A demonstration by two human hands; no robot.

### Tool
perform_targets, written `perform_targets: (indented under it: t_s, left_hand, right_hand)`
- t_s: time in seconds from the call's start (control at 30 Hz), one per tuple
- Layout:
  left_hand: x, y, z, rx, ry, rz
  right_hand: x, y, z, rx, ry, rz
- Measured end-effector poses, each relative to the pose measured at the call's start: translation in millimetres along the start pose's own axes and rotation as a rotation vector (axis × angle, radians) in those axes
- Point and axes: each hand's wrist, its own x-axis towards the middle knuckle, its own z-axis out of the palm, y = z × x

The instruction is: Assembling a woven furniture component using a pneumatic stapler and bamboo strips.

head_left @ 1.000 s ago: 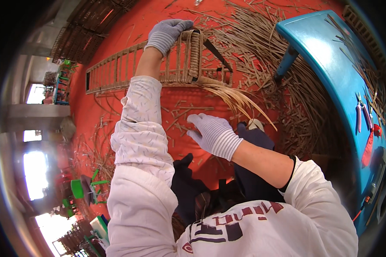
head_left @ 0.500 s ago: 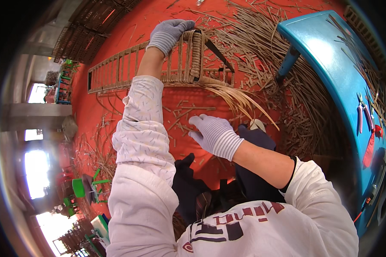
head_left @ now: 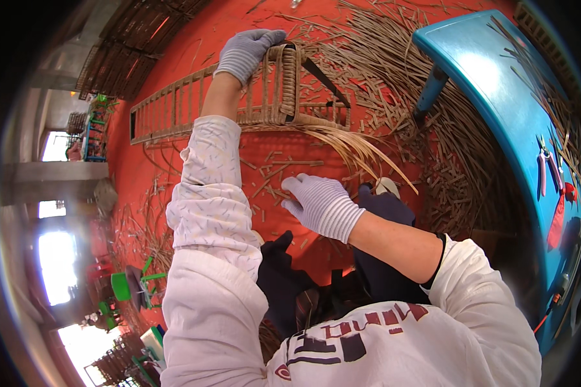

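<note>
Partly, the left hand [head_left: 246, 53] hides the woven frame's [head_left: 265, 97] top edge.

You are working on a long woven rattan frame [head_left: 239, 103], tan and ladder-like, with upright slats between two rails. It is lying across the red floor [head_left: 193, 58], stretching leftward from its woven end. That end is thickly wrapped in cane, with dark strips crossing it. A bundle of loose pale cane strands [head_left: 361, 151] is trailing from the frame's lower right corner, fanning down and to the right, its tips spreading apart over the floor.
</note>
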Motion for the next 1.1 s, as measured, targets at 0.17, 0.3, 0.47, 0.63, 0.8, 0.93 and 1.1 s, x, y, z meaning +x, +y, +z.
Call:
perform_targets:
  t_s: [0.17, 0.3, 0.47, 0.63, 0.8, 0.93, 1.1]
  left_hand:
    - [2, 1, -1, 0.042, -0.013, -0.026]
    - [6, -5, 0, 0.011, -0.020, -0.008]
    - [7, -7, -1, -0.001, -0.033, -0.009]
    - [5, 1, -2, 0.058, -0.034, -0.063]
    - [2, 8, -3, 0.057, -0.043, -0.088]
    - [-1, 12, -2, 0.021, -0.050, -0.086]
    - [-5, 17, -2, -0.002, -0.039, -0.089]
  right_hand:
    - [-2, 1, 1, 0.005, 0.024, -0.010]
    - [-2, 1, 1, 0.020, 0.025, -0.010]
    - [-3, 2, 0, 0.030, 0.010, -0.008]
    - [-3, 3, 1, 0.017, 0.003, -0.042]
    - [-4, 3, 1, 0.016, 0.002, -0.043]
    - [-4, 3, -1, 0.027, -0.023, -0.032]
    - [-4, 4, -2, 0.024, -0.042, -0.024]
